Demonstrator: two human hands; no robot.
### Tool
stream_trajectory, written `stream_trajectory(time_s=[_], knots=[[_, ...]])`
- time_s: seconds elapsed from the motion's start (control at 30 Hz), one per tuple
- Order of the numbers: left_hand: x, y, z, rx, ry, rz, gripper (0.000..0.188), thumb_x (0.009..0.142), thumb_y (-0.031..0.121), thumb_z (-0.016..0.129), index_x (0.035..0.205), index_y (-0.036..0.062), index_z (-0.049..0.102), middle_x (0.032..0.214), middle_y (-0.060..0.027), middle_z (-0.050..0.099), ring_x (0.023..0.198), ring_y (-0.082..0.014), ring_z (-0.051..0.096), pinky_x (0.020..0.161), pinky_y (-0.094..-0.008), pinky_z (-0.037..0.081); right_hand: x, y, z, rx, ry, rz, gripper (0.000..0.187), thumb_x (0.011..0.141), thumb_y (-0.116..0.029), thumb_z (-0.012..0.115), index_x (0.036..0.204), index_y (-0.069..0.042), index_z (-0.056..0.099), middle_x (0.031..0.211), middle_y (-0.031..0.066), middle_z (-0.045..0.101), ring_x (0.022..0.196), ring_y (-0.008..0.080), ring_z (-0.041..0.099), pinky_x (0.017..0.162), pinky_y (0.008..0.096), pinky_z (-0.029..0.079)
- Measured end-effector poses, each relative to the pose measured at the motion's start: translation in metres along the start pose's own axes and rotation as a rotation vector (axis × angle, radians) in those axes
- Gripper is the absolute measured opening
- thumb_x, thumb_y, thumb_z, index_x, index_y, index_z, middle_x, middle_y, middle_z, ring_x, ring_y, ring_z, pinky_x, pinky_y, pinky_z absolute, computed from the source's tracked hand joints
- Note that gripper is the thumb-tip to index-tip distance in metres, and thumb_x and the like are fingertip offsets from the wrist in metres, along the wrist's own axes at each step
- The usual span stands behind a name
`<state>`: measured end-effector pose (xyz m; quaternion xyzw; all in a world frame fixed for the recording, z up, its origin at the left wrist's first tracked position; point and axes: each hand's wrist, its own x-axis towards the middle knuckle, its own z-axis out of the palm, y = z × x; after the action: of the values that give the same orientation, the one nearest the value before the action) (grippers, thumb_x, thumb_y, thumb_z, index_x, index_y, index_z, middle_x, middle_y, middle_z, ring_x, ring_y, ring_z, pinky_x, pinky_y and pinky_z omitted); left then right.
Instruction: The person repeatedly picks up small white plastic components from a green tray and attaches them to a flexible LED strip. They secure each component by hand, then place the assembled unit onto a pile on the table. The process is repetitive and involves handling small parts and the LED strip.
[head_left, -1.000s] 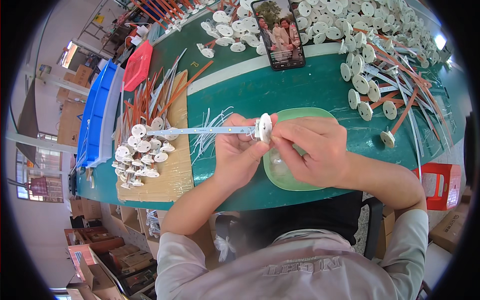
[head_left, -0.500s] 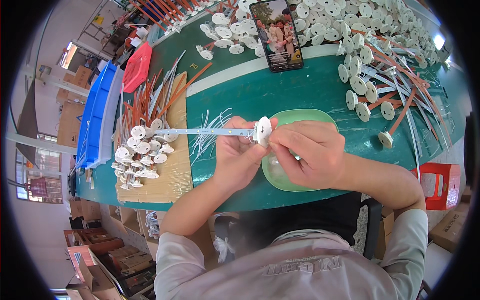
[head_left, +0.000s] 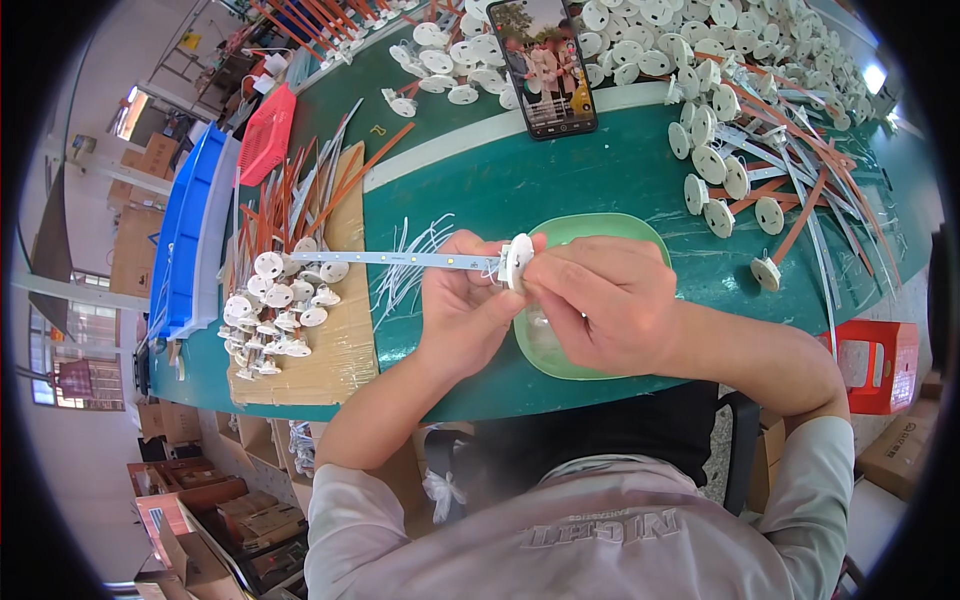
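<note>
My left hand (head_left: 458,318) is closed around the end of an LED strip (head_left: 385,258) where a white round disc (head_left: 519,262) is fitted. The strip, pale blue with small LEDs, sticks out to the left, and the disc stands on edge. My right hand (head_left: 622,305) is pinched against the disc's right face; whatever lies between its fingertips is hidden. Beneath the right hand sits a light green tray (head_left: 590,222), partly covered by it, with something small and clear inside. Thin white wires (head_left: 408,268) lie loose on the table left of my left hand.
Cardboard (head_left: 345,365) at left carries a heap of strips with white discs (head_left: 278,294). Beyond it are a blue bin (head_left: 185,235) and a red basket (head_left: 266,138). A phone (head_left: 545,75) stands at the back. More disc-ended strips (head_left: 735,180) pile up at right, near a red stool (head_left: 885,365).
Both hands keep their hold on the disc, with only slight finger movement at the right hand. The whole view has shifted a little, and the phone's picture differs.
</note>
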<state>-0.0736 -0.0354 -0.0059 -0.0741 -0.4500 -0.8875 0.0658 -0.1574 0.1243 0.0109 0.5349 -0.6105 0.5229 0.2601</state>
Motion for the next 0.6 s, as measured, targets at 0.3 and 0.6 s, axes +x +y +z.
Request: stream_trajectory(time_s=[0.3, 0.6], knots=[[0.018, 0.087, 0.010, 0.609, 0.182, 0.060, 0.039, 0.082, -0.006, 0.071, 0.116, 0.0013, 0.053, 0.112, -0.0206, 0.067, 0.098, -0.0240, 0.069, 0.086, -0.0356, 0.056, 0.034, 0.003, -0.024, -0.029, -0.119, -0.109, 0.018, 0.072, -0.007, 0.074, 0.085, -0.005, 0.061, 0.072, 0.0056, 0.061, 0.059, 0.0235, 0.061, 0.048, 0.0335, 0.049], [-0.028, 0.301, -0.097, 2.326, 0.364, -0.369, 0.037, 0.071, 0.032, 0.077, 0.076, -0.0028, 0.068, 0.070, -0.0174, 0.067, 0.061, -0.0284, 0.065, 0.060, -0.0383, 0.048, 0.007, -0.038, -0.134, -0.210, -0.477, 0.118, 0.017, 0.072, -0.008, 0.076, 0.085, -0.005, 0.065, 0.081, 0.0075, 0.067, 0.067, 0.0252, 0.066, 0.058, 0.0361, 0.051]])
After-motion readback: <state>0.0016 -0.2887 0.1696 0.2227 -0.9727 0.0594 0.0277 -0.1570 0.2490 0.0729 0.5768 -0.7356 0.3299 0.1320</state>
